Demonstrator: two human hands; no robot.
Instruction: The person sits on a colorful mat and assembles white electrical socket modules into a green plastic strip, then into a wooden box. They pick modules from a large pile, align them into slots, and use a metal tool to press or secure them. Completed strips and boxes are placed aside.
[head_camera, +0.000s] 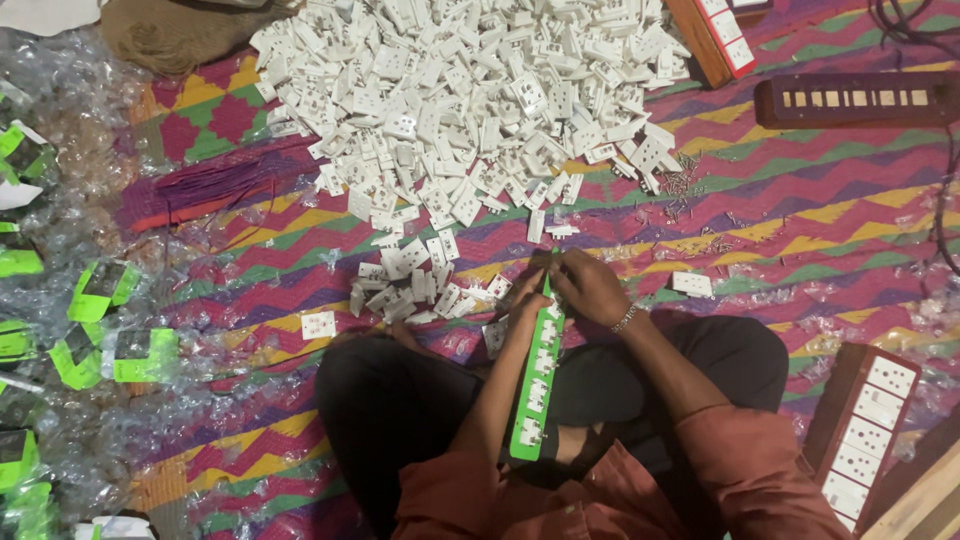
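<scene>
Left hand (528, 298) and right hand (590, 285) meet at the far end of a green strip (537, 385) that carries white sockets; the strip runs from the hands back over the person's lap, fingers of both closed on its top end, the exact grip too small to resolve. Just beyond and left of the left hand lies a small cluster of white sockets (410, 280), with the big socket pile (480, 100) farther ahead on the zigzag mat (820, 230). Loose screws (690, 200) lie ahead-right of the right hand, one socket (692, 284) just right of it, a brown socket board (862, 430) well right, and green-backed packs (100, 320) far left.
</scene>
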